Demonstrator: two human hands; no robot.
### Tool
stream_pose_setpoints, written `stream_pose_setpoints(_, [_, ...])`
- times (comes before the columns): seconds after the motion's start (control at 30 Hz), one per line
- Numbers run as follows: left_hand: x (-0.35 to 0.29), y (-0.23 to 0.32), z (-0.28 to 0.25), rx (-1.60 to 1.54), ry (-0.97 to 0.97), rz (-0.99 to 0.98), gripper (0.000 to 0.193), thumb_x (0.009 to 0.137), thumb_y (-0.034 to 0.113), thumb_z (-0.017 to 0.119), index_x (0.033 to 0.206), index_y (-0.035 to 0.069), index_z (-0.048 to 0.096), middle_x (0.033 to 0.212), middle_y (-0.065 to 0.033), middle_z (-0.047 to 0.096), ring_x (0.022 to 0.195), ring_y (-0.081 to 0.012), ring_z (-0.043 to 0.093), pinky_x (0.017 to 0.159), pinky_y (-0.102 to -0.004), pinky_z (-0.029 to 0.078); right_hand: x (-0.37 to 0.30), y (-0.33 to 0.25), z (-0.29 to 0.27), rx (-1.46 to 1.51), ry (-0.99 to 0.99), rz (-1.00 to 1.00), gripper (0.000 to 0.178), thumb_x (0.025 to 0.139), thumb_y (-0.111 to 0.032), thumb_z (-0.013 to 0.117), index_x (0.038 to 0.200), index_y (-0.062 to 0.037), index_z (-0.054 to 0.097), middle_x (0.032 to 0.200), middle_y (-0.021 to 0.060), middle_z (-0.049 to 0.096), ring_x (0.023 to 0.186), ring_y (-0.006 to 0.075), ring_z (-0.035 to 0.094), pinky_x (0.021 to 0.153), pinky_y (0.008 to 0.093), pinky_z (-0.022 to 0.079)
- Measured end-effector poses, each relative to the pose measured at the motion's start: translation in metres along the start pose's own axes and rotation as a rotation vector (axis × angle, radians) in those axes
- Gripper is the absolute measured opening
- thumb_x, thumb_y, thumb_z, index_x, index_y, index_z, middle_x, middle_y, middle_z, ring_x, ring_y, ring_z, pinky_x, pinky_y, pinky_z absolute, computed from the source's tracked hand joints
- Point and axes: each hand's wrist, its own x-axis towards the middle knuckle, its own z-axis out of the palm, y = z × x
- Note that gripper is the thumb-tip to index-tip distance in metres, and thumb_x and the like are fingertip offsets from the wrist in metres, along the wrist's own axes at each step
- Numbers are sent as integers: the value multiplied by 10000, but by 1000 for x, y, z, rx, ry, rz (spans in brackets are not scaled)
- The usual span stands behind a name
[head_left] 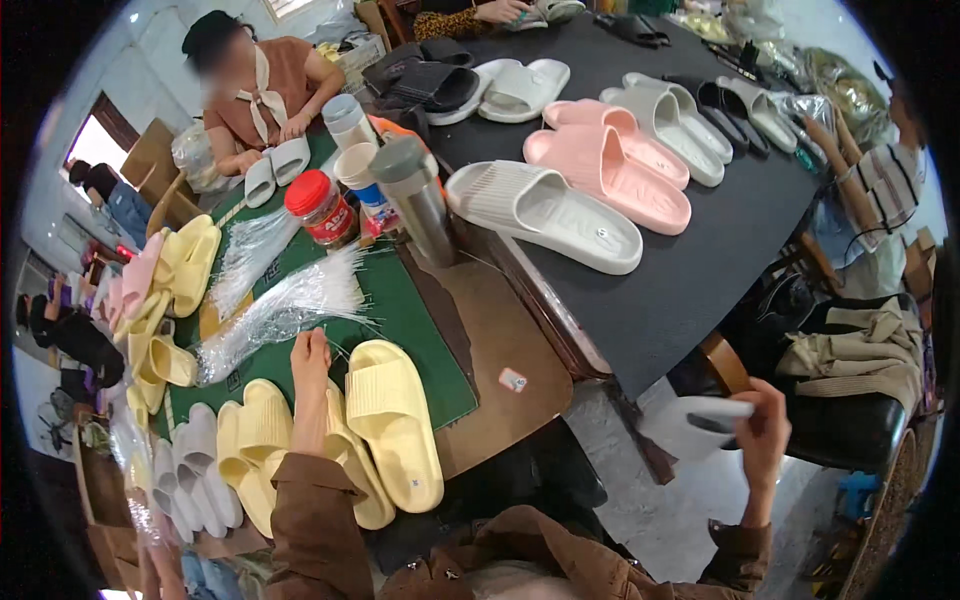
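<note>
My left hand (311, 365) is closed in a pinch at the edge of a bundle of clear plastic strands (285, 315), and a thin strand shows by its fingertips. Just under that wrist stands a pair of yellow slide slippers (392, 425), partly hidden by my forearm. Off to the right, past the table edge, my right hand (765, 425) grips a pale grey slide slipper (690, 425), held in the air and blurred. On the black table top lie a single pale grey slipper (545, 215) and a pink pair (610, 165).
Bottles, a cup and a red-lidded jar (322, 208) stand beyond the bundle. More yellow slippers (187, 262) and grey ones (205, 465) line the left side. A chair with clothing (860, 350) is at right. Across the table a person (265, 100) handles grey slippers.
</note>
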Motion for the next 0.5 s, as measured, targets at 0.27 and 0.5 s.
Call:
stream_pose_setpoints(0.27, [-3, 2, 5, -193, 55, 55, 249, 976, 218, 511, 797, 45, 514, 606, 27, 416, 528, -49, 351, 472, -232, 287, 102, -151, -17, -13, -266, -268, 257, 863, -173, 589, 1065, -14, 576, 987, 14, 568, 922, 101, 519, 815, 240, 407])
stream_pose_setpoints(0.5, [-10, 2, 5, -133, 208, 142, 242, 951, 208, 539, 835, -4, 548, 659, -20, 455, 609, -107, 385, 556, -277, 350, 222, -229, 132, -195, -745, -437, 324, 866, -219, 640, 1116, -13, 633, 1000, 46, 633, 915, 143, 577, 818, 274, 449])
